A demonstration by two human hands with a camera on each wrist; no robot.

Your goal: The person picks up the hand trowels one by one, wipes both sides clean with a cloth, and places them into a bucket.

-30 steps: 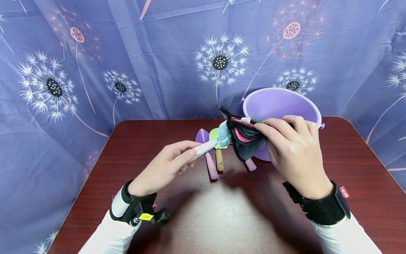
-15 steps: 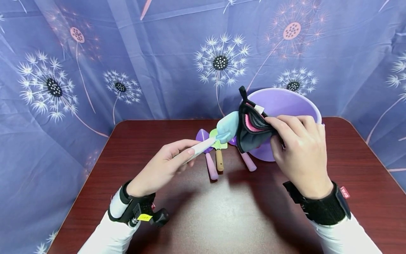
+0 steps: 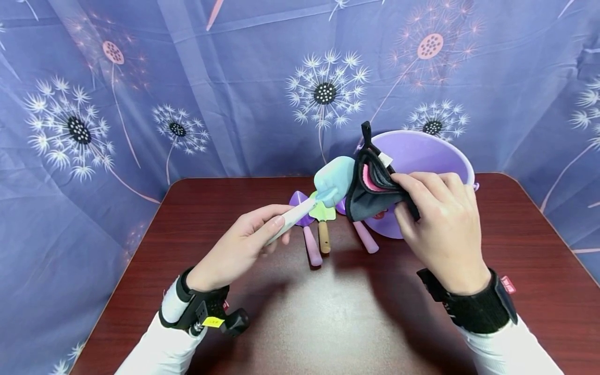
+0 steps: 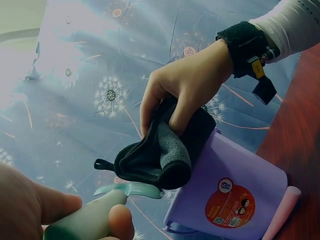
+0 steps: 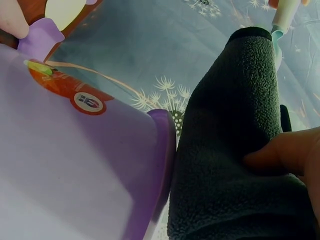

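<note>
My left hand [image 3: 244,245] grips the white handle of a spatula with a light blue-green head [image 3: 334,177], held up above the table; the same spatula [image 4: 100,210] shows in the left wrist view. My right hand [image 3: 440,219] pinches a folded dark cloth with pink lining [image 3: 372,187] and holds it against the spatula head. The cloth [image 4: 155,160] has a small loop at one corner. In the right wrist view the cloth [image 5: 235,150] fills the frame beside the purple bucket [image 5: 75,165].
A purple bucket [image 3: 417,156] with a red sticker stands at the back right of the dark red table [image 3: 328,312]. Small garden tools lie beside it: a purple trowel [image 3: 307,229], a green wooden-handled one [image 3: 323,224], another purple handle [image 3: 365,237]. A dandelion-print blue cloth hangs behind.
The spatula head has tilted up and risen. The right hand has turned the cloth upright and slid it along the spatula head. Both hands keep their grips.
</note>
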